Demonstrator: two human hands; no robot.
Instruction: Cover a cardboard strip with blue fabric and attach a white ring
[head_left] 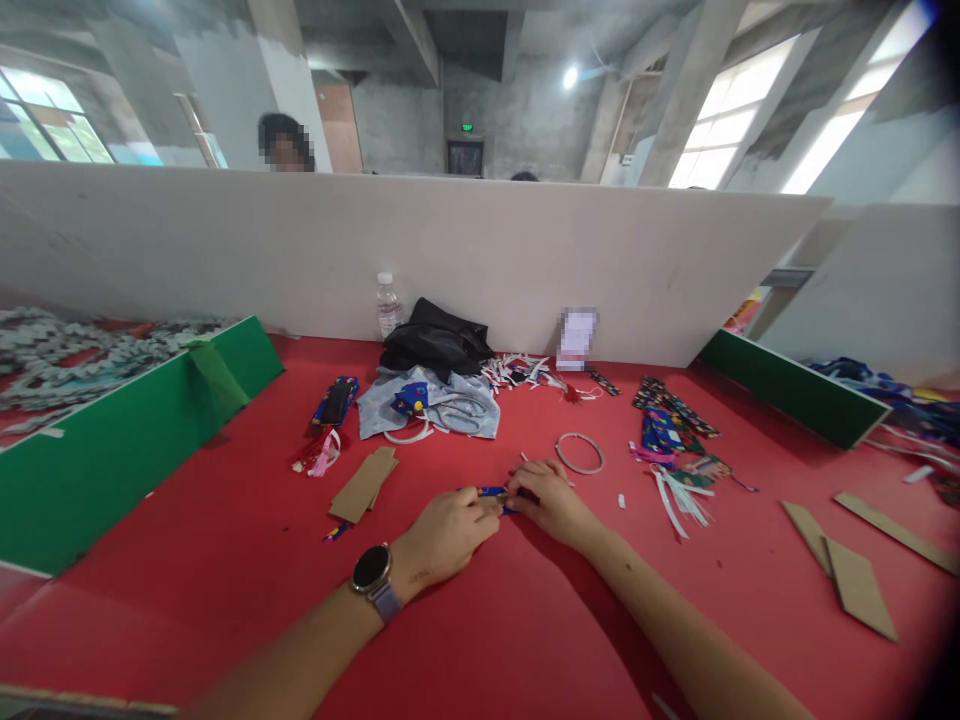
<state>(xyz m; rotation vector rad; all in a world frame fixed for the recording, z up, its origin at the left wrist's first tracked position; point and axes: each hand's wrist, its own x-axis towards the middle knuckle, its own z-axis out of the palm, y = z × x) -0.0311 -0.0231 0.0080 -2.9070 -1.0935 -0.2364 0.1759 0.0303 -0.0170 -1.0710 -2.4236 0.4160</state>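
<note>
Both hands meet low over the middle of the desk [510, 650], fingers bent inward. Left hand [448, 528]: thumb and fingers close on the near-left part of a small blue patterned piece [493, 491]. Right hand [551, 502]: fingertips pinch the same piece at its right end. Piece lies between the two hands, at the desk surface, mostly covered by the fingers; its full shape cannot be told. A round dark-faced watch [372, 569] sits on the left wrist.

Near the hands: a pale ring [579, 453] lies flat just beyond the right hand; overlapping brown card pieces [361, 487] lie beyond and left of the left hand.

Farther left: a blue-and-black patterned item [336, 401] with a pink tassel [325, 455] near it. Farther right: a cluster of dark patterned strips [664, 430], with white strands [681, 500] spread in front; more brown card [859, 588] toward the right edge.

Beyond, centre: pale blue cloth [476, 408], with a black bag [435, 340] behind it and a clear bottle [388, 305] behind the bag. White scraps [520, 371] lie to the right. Pale partition [420, 240] stands across the back; a person's head [281, 135] shows above it.
</note>
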